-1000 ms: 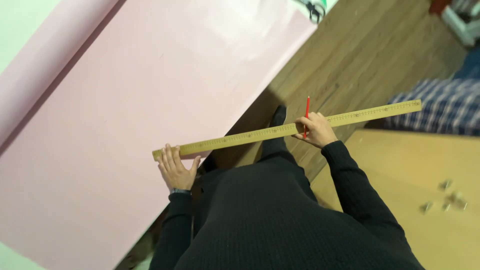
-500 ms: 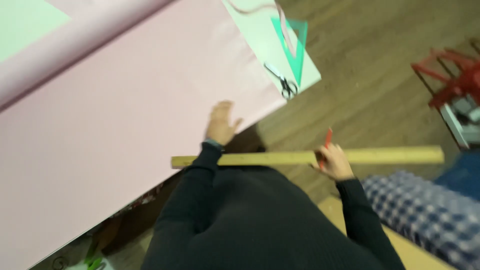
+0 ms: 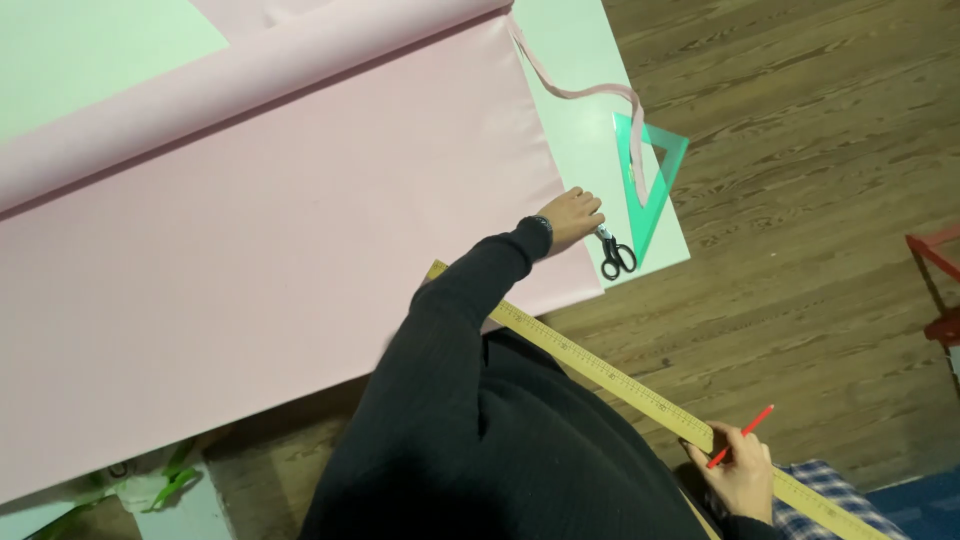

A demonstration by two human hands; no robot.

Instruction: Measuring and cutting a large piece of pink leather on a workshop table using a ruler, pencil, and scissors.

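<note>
My left hand [image 3: 572, 216] reaches out over the right edge of a large pink sheet [image 3: 250, 250] on a pale green table [image 3: 570, 120]. Its fingertips are at the blades of black-handled scissors [image 3: 614, 255], and I see no grip on them. My right hand [image 3: 742, 478] is low at the right, closed around a long wooden ruler [image 3: 610, 375] and a red pencil [image 3: 740, 436]. The ruler runs diagonally under my left arm, from the pink sheet's edge down to the lower right.
A green see-through set square [image 3: 655, 175] lies at the table's right edge, with a thin pink strip [image 3: 580, 92] trailing across it. The pink sheet's roll [image 3: 250, 85] lies along the far side. Brown wood floor [image 3: 820, 200] and a red frame [image 3: 940, 250] are to the right; checked cloth [image 3: 820, 495] lies below.
My left hand has let go of the ruler and stretched forward to the scissors. The ruler has tilted, held by my right hand alone. The view has swung towards the table's corner.
</note>
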